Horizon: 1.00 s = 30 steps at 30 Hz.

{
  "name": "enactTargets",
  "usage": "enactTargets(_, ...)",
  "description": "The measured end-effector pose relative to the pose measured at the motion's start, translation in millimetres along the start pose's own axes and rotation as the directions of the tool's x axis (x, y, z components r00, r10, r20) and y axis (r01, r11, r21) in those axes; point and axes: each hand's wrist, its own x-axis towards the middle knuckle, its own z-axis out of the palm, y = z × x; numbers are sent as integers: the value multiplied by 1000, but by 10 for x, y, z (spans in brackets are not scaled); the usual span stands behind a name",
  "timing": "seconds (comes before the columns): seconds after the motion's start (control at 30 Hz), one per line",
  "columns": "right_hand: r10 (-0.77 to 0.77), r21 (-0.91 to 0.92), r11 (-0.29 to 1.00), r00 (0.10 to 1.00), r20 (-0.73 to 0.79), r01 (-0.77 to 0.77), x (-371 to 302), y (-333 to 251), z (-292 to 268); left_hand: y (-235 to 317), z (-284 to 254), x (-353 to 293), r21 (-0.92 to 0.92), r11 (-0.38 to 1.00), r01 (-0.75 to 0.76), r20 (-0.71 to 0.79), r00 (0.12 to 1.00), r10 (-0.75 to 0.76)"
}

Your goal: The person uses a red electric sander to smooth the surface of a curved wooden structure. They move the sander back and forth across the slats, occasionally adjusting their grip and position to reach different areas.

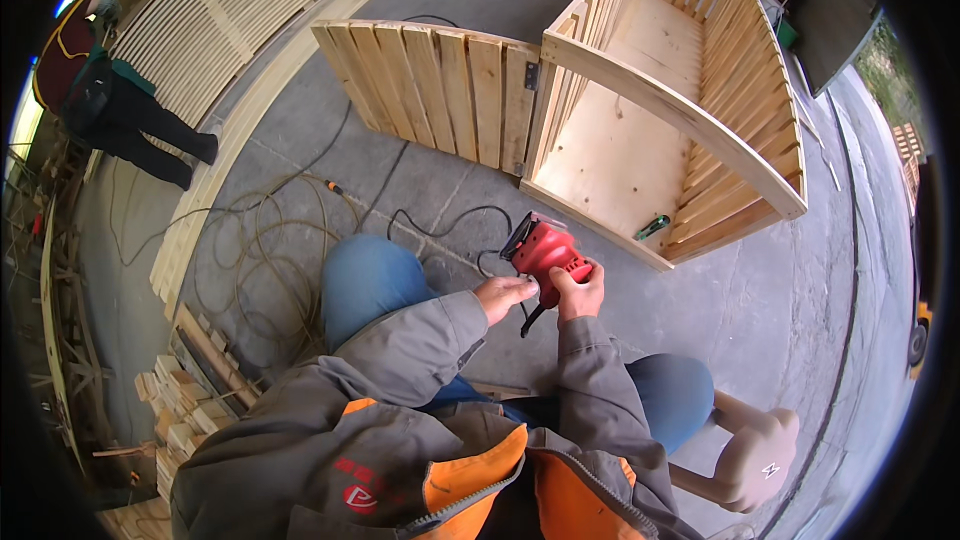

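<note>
My right hand (580, 290) is wrapped around a red power sander (548, 252), its thumb on top. The sander is tilted, and its black base faces away to the left. A black cord hangs from its near end. My left hand (507, 297) is closed, its fingertips pinched against the sander's near left side. What sits between those fingertips is too small to tell. Just beyond the sander stands a slatted wooden crate (620, 155) with a plywood floor. Its hinged slatted door (430, 90) is swung out to the left.
A green-handled tool (652, 227) lies on the crate's near edge. A coiled hose (270, 260) and cords spread over the concrete at left. Wood offcuts (185, 415) are piled near left; a stool (755, 455) is at right. Another person (120, 105) stands far left by a slatted panel (215, 15).
</note>
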Motion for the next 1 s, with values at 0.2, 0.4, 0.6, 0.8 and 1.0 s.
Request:
enactTargets(0.2,-6,93,996,998,69,0,1,-76,37,-108,255,168,-8,998,-70,0,998,70)
enactTargets(0.4,-100,53,994,991,85,95,-64,-133,87,-54,533,113,86,996,-35,-150,987,48)
enactTargets(0.6,-150,-18,988,984,95,152,-79,-319,78,-174,423,193,-39,988,-152,-90,985,148)
enactTargets(0.8,-166,177,974,975,150,139,-41,-248,56,-139,276,299,-673,739,-26,15,999,49)
enactTargets(1.0,-161,232,964,977,138,126,-88,-278,152,160,454,127,-622,776,-107,-129,991,34)
